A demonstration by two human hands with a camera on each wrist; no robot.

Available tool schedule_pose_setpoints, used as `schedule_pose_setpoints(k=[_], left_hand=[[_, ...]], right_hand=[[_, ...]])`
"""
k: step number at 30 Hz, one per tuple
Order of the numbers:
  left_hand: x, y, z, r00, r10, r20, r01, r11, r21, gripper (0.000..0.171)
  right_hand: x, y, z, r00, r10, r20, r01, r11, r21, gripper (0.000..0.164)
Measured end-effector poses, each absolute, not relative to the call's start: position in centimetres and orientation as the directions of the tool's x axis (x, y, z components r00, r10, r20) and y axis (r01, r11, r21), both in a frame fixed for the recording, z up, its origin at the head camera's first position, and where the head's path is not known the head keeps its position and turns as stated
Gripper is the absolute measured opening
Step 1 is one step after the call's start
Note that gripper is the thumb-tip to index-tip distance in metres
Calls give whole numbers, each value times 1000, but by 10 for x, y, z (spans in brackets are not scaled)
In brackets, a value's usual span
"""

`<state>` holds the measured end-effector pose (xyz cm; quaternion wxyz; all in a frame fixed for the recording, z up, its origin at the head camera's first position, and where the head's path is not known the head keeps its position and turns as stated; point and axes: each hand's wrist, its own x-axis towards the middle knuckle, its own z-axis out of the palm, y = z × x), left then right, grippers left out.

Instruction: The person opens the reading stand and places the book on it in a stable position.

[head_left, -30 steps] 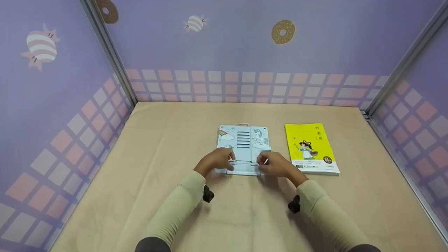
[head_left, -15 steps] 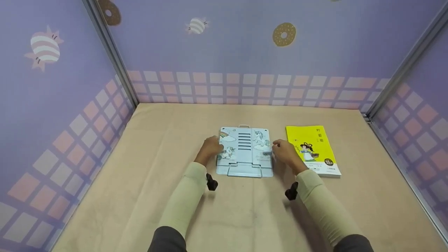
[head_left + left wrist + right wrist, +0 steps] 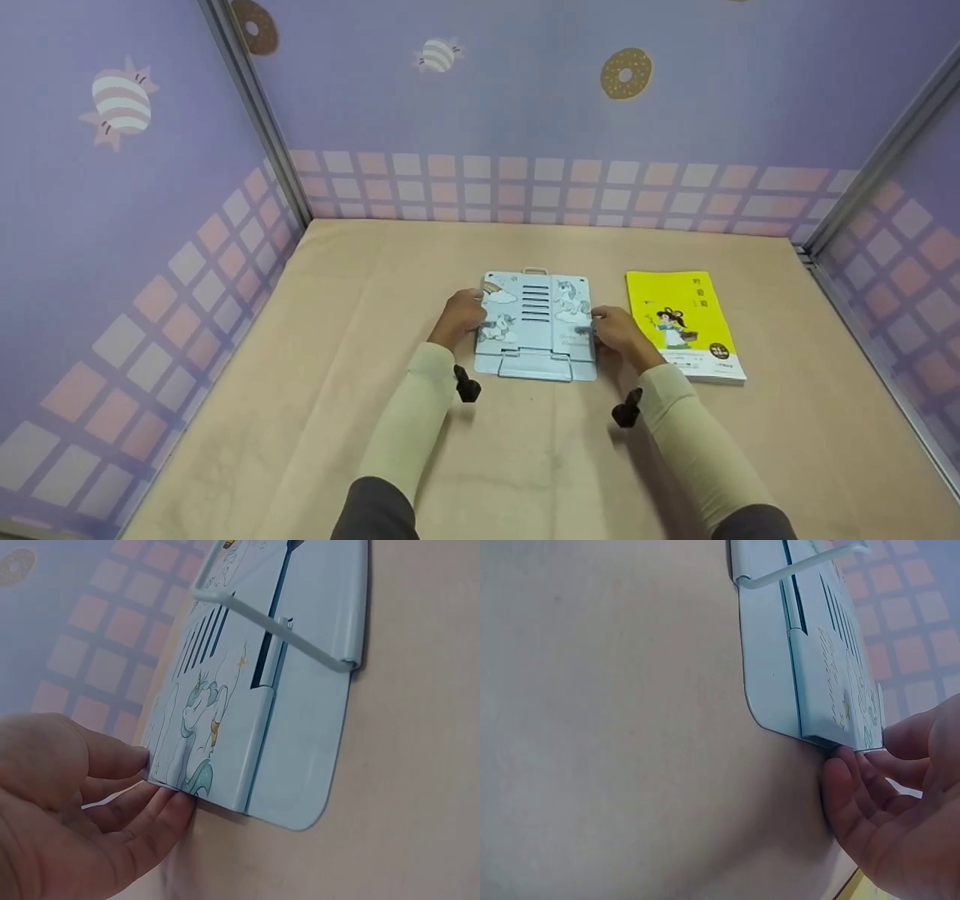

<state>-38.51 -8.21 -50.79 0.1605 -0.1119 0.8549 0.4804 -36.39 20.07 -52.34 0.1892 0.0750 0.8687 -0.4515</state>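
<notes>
Pinching a pale blue stand point(image 3: 535, 334) by its opposite side edges, a person's two bare hands work to the left of a yellow book point(image 3: 679, 322) on a beige cloth point(image 3: 487, 465). The stand lies near the book and nearly level with it, apart from it, its unicorn and rainbow drawings face up. The left hand point(image 3: 463, 311) is on the side of the stand farther from the book, thumb against the decorated panel and fingers curled beneath its edge, the gap between them taken up by the panel. The right hand point(image 3: 619, 330), between the stand and the book, holds the other edge likewise, thumb above and fingers tucked below. Dark slots point(image 3: 535, 304) run down the panel's middle, left of the book, and a hinged flap point(image 3: 535, 367) spans its near end. Light sleeves point(image 3: 416, 390) cover both forearms, the right one reaching in from nearer than the book. Well beyond the book rises a purple wall point(image 3: 517, 97) with printed doughnuts, sweets and pink-and-white checks.
</notes>
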Motion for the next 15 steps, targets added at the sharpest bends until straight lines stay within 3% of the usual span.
schedule_pose_setpoints(k=[5,15], left_hand=[[-383,-83,-506,-932,-34,-360,-323,527,787,53],[-390,-83,-504,-910,-96,-403,-407,387,828,57]], right_hand=[[-363,202,-523,-897,-20,-441,368,519,-772,49],[-366,209,-521,-902,-23,-431,385,409,-828,47]])
